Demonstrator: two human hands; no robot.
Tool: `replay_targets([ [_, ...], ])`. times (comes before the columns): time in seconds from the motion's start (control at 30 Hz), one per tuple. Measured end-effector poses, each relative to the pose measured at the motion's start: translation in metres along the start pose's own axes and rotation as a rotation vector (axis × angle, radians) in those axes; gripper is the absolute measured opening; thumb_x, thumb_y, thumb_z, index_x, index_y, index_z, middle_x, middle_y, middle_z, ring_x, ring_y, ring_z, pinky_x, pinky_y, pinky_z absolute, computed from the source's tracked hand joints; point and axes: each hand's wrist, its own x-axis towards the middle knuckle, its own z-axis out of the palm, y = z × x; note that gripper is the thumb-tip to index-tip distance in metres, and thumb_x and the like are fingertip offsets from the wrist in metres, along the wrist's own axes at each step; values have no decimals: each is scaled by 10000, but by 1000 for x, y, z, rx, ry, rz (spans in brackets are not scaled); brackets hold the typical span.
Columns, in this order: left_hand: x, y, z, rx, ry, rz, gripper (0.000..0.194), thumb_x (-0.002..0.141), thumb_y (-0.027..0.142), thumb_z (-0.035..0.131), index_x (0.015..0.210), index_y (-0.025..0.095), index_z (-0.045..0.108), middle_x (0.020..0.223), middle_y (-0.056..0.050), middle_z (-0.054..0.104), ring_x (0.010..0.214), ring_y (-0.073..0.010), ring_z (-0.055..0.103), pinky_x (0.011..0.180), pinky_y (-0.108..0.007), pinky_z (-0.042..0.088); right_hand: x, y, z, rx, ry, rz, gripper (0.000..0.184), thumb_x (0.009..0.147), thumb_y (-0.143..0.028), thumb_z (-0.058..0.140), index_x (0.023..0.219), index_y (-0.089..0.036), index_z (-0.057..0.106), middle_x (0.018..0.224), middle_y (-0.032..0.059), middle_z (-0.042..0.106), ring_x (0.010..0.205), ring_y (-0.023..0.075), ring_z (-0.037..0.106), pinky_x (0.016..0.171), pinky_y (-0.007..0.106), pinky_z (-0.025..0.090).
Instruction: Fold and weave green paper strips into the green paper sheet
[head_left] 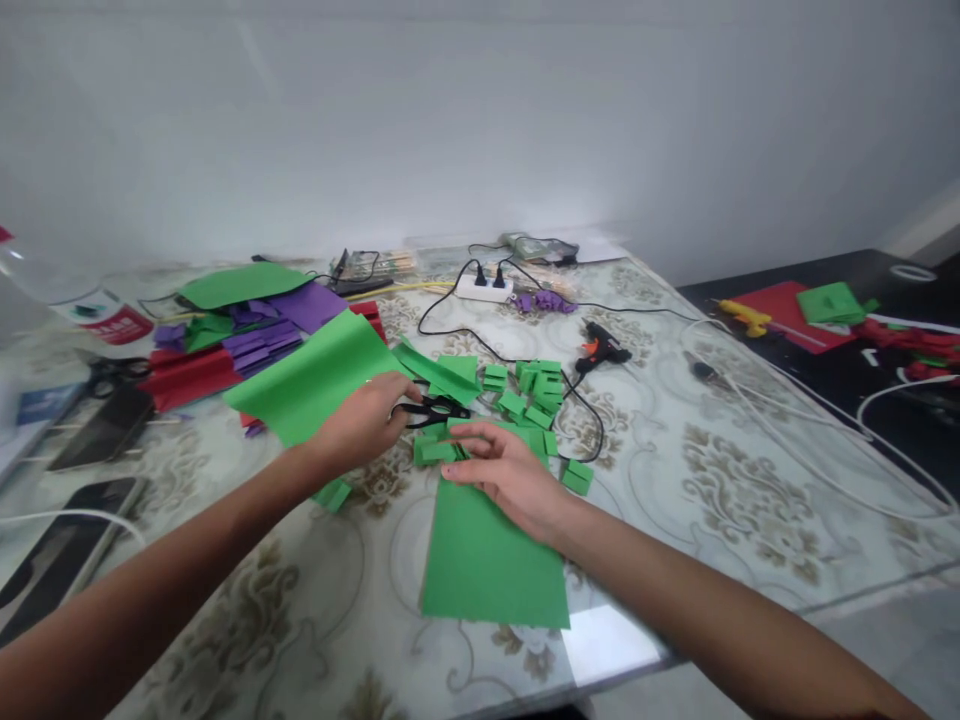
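My left hand (367, 415) is closed around the handle of a pair of black scissors (439, 408) lying among green paper pieces. To the right, my right hand (514, 475) rests over the top of a green paper sheet (495, 570), its thumb and fingers stretched out and apart. Small folded green paper pieces (431, 452) lie at its fingertips, partly covered. More folded green pieces (540, 385) are clustered just beyond this hand. A large curled green sheet (315, 370) lies behind my left hand.
Purple strips (262, 345) and red paper (187, 375) are heaped at the left, near a bottle (105, 310) and a phone (64, 545). A black glue gun (602, 347) and a corded power strip (484, 288) stand further back. A yellow glue gun (742, 316) lies on the dark surface at right.
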Motion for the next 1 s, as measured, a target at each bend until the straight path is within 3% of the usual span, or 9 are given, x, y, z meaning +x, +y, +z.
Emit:
replay_targets([
  [0.1, 18, -10, 6, 65, -65, 19, 353, 812, 76, 521, 1119, 145, 681, 1148, -164, 730, 1151, -354, 672, 1028, -492, 520, 1, 1, -1, -41, 28, -7, 552, 479, -131, 992, 972, -177, 749, 910, -3, 760, 838, 184, 756, 882, 337, 545],
  [0.2, 29, -12, 5, 91, -160, 67, 330, 805, 116, 592, 1110, 175, 701, 1135, -137, 735, 1103, -335, 690, 967, -428, 537, 0, 0, 1, -23, 27, 3, 547, 490, -132, 992, 965, -185, 726, 915, -5, 755, 875, 224, 789, 883, 354, 557],
  [0.33, 37, -7, -7, 109, -235, 85, 232, 787, 175, 658, 1011, 206, 711, 1027, -97, 745, 962, -299, 717, 816, -339, 530, -3, -4, 3, -33, 18, -13, 537, 487, -118, 980, 951, -200, 722, 943, -7, 745, 815, 200, 766, 818, 342, 576],
  [0.47, 32, -3, -27, 133, -243, 47, 131, 787, 211, 677, 918, 222, 685, 826, -67, 729, 774, -294, 697, 656, -313, 457, -3, -7, 0, -161, 60, -91, 507, 506, -141, 974, 964, -222, 774, 997, -4, 719, 875, 178, 697, 835, 322, 565],
  [0.57, 16, -5, -44, 139, -210, 3, 112, 836, 308, 678, 915, 230, 665, 847, -77, 740, 788, -306, 697, 642, -313, 434, -4, -10, 0, -121, 23, -107, 446, 558, -194, 977, 967, -225, 801, 966, -1, 726, 859, 176, 683, 870, 342, 566],
  [0.73, -28, -5, -60, -21, -89, -170, 165, 848, 395, 663, 866, 234, 689, 814, -36, 755, 688, -244, 669, 594, -278, 426, -7, -19, 5, 70, -46, -126, 270, 711, -325, 919, 907, -171, 817, 955, 42, 738, 900, 188, 694, 893, 363, 606],
  [0.87, -64, 14, -53, -322, -183, -196, 300, 959, 441, 578, 788, 215, 677, 680, -9, 667, 608, -190, 605, 535, -241, 460, -11, -25, 7, 29, -25, -146, 255, 697, -253, 930, 912, -188, 810, 910, 12, 704, 853, 157, 669, 882, 351, 618],
  [0.93, -79, 25, -46, -419, -155, -196, 300, 979, 449, 575, 841, 209, 692, 737, -28, 709, 656, -203, 650, 586, -252, 523, -11, -26, 6, 7, -7, -151, 280, 671, -228, 937, 913, -198, 800, 952, 10, 704, 838, 151, 662, 876, 357, 621],
  [1.0, -94, 30, -38, -393, -96, -208, 287, 906, 501, 686, 964, 224, 733, 830, -49, 774, 724, -242, 707, 629, -280, 563, -11, -26, 5, -15, 33, -154, 332, 642, -199, 938, 942, -214, 795, 1026, 7, 705, 832, 143, 657, 858, 349, 617],
])
